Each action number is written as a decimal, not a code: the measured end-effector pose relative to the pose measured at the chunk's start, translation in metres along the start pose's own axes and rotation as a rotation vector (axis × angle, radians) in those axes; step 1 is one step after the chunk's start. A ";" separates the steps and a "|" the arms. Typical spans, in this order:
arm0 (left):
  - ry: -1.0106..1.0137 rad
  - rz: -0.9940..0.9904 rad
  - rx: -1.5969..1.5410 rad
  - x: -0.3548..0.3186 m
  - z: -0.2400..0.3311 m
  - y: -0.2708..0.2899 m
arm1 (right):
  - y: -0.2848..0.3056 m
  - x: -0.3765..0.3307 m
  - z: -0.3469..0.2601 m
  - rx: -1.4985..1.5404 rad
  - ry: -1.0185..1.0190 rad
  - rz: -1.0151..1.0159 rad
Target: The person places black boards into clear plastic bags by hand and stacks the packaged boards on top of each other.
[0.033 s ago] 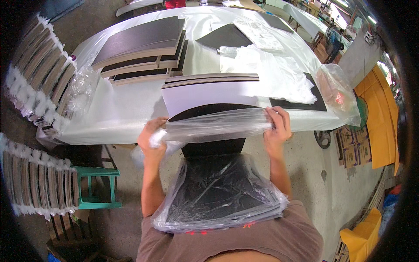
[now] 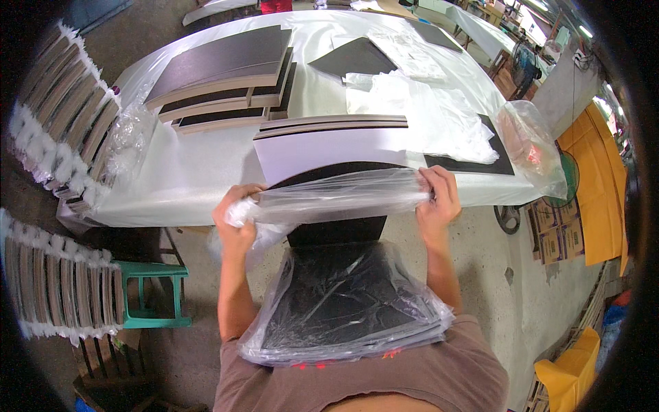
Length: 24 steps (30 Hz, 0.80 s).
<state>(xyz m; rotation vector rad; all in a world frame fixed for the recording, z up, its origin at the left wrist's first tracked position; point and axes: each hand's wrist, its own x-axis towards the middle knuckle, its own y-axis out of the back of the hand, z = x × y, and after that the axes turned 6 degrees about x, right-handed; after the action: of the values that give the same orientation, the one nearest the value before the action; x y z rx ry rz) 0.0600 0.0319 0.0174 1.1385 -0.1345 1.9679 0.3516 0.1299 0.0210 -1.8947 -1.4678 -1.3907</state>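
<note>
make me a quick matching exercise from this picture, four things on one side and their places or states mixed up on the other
1. person's bare right hand
2. green plastic stool
3. black flat panel covered in clear plastic
4. pale-edged, dark-topped boards

A. in front of the brown fabric shirt
B. on the white-covered table
C. gripping the clear plastic film
D. at the left, below tabletop level

Pairs: 1-C, 2-D, 3-A, 4-B
</note>
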 end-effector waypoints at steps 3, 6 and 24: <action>0.480 -0.146 -0.255 0.007 0.009 0.017 | 0.014 0.020 -0.011 0.117 -0.319 -0.186; 0.955 -0.408 -0.277 0.020 0.010 0.010 | 0.035 0.030 -0.002 0.690 -0.739 -0.371; 1.555 -0.345 -0.490 -0.180 -0.077 -0.023 | 0.007 -0.222 0.114 0.856 -1.629 -0.593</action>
<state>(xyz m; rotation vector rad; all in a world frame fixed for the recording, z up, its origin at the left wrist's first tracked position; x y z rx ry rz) 0.0678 -0.0273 -0.1706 -0.7600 0.3613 1.8213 0.4175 0.0987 -0.2176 -1.8099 -2.6636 1.1339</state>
